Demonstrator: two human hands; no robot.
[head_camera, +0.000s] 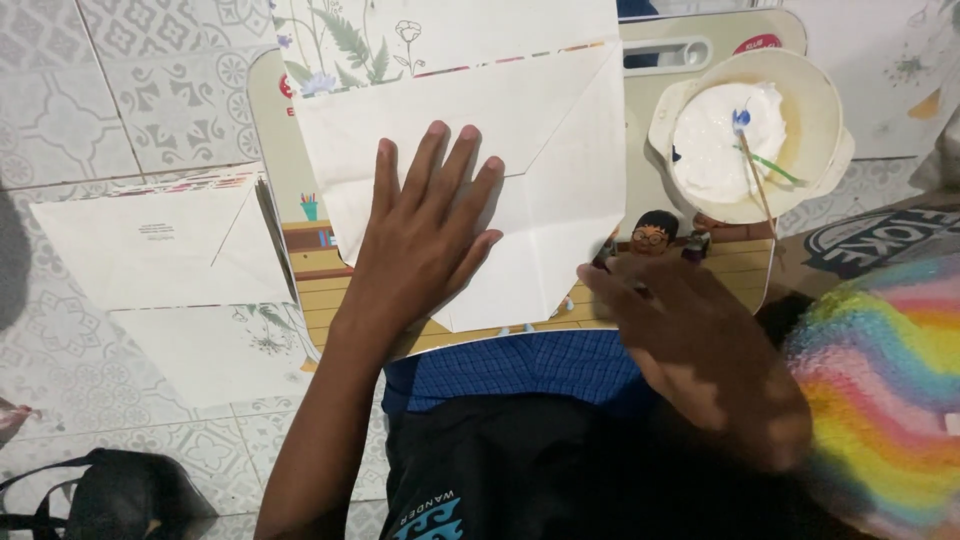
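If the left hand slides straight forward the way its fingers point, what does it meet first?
The left hand would first cross the diagonal fold edge of the white paper, then likely the floral sheet beyond.

The person's left hand (425, 225) lies flat, palm down, fingers spread and pointing away from the body, with the forearm running back toward the lower left. The right hand (690, 345) sits lower and to the right, back turned up, fingers curled loosely inward, thumb reaching toward the left.
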